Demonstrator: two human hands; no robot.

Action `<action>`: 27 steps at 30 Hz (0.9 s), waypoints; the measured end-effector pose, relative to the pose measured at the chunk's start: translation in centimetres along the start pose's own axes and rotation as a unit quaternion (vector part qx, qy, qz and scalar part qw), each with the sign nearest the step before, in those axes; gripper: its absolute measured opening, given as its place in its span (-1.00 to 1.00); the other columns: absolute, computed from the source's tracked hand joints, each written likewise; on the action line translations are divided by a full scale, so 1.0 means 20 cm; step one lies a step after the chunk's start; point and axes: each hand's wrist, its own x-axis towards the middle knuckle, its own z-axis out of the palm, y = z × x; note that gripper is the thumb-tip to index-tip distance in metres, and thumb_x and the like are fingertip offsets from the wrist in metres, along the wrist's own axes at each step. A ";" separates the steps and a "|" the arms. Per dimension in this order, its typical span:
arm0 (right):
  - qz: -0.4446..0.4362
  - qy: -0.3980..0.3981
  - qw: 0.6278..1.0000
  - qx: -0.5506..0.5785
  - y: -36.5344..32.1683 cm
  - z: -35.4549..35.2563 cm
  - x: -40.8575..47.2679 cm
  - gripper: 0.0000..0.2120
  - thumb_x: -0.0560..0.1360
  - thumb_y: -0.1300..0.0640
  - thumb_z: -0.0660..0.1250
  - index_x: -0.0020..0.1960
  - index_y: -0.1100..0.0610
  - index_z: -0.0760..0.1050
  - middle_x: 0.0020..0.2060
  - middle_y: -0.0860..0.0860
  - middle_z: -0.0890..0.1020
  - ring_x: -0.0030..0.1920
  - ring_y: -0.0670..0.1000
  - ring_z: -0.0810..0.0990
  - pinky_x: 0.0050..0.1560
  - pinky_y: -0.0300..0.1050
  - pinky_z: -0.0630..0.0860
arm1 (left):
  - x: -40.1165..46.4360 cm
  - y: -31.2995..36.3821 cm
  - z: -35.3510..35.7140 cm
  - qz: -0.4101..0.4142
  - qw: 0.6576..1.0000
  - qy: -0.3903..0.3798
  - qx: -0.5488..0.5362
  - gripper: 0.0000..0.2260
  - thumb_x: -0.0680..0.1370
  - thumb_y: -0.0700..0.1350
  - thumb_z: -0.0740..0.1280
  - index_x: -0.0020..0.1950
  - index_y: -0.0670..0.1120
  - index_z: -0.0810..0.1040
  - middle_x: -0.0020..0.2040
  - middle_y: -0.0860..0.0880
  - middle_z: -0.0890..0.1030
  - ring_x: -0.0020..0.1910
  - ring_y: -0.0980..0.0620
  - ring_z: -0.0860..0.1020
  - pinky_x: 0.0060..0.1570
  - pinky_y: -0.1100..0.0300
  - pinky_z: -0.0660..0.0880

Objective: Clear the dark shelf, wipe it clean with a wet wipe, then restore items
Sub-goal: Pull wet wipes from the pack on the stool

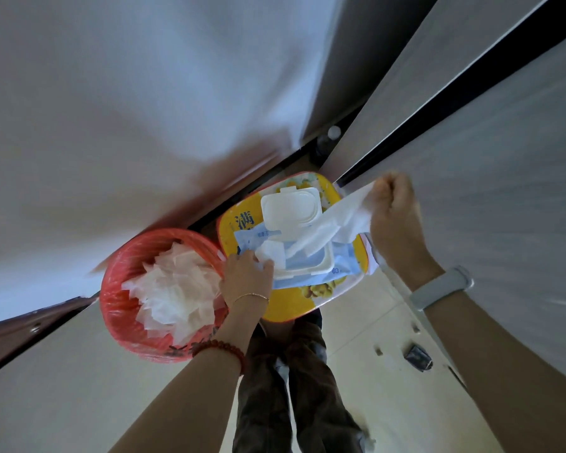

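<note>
**A wet wipe comes out of the pack**

The right hand [393, 214] pinches a white wet wipe [332, 223] and holds it up over the blue wipe pack [311, 268], whose lid [289, 207] stands open. The left hand [247, 278] presses down on the pack's near left corner with curled fingers. The pack lies on a yellow tray [285, 308]. Just left of the tray sits a red bin [125, 308] full of used white wipes. Below is a pale tiled floor [383, 380]. Grey walls [487, 158] stand around.
</note>
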 end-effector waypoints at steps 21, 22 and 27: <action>-0.325 -0.246 0.907 -0.110 -1.50 -0.70 -0.62 -0.86 0.57 0.07 0.13 -0.14 -0.13 0.26 -0.34 -0.05 0.52 -0.35 0.00 0.49 -0.33 -0.18 0.36 | -1.30 0.27 -1.24 0.308 0.869 -0.032 -0.385 -0.82 0.42 0.03 0.37 -0.07 -0.04 0.55 -0.20 0.08 0.61 -0.18 0.10 0.54 -0.16 0.25 0.46; -0.347 -0.226 0.905 -0.094 -1.55 -0.69 -0.64 -0.86 0.57 0.09 0.14 -0.13 -0.11 0.27 -0.37 0.00 0.53 -0.39 0.04 0.48 -0.34 -0.12 0.34 | -1.36 0.24 -1.28 0.301 0.858 0.010 -0.417 -0.92 0.43 0.00 0.34 -0.15 0.01 0.54 -0.30 0.13 0.59 -0.25 0.19 0.51 -0.22 0.31 0.43; -0.373 -0.176 0.911 -0.027 -1.76 -0.60 -0.77 -0.92 0.57 0.13 0.14 -0.10 0.01 0.33 -0.66 -0.07 0.29 -0.55 -0.08 0.37 -0.46 -0.14 0.20 | -1.59 0.02 -1.43 0.309 0.859 0.101 -0.395 -0.83 0.36 0.18 0.20 -0.22 0.12 0.46 -0.34 0.20 0.53 -0.33 0.30 0.44 -0.24 0.34 0.37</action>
